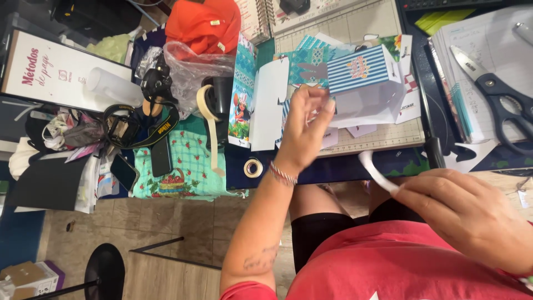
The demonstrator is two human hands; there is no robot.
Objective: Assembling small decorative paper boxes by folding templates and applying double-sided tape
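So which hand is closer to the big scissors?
Right. The right hand sits below the black-handled scissors, pinching a white strip; the left hand is far across, at the striped paper box.

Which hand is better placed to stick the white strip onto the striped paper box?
Probably right: the right hand holds the white strip pinched near the table edge. The left hand is at the striped paper box, seemingly steadying it.

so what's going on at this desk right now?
A person in a red shirt sits at a cluttered craft table. Their left hand reaches to a small blue-and-white striped paper box standing on a cutting mat among printed paper cutouts. Their right hand pinches a curled white paper strip near the table edge. Scissors lie untouched to the right, a small tape roll and a camera to the left.
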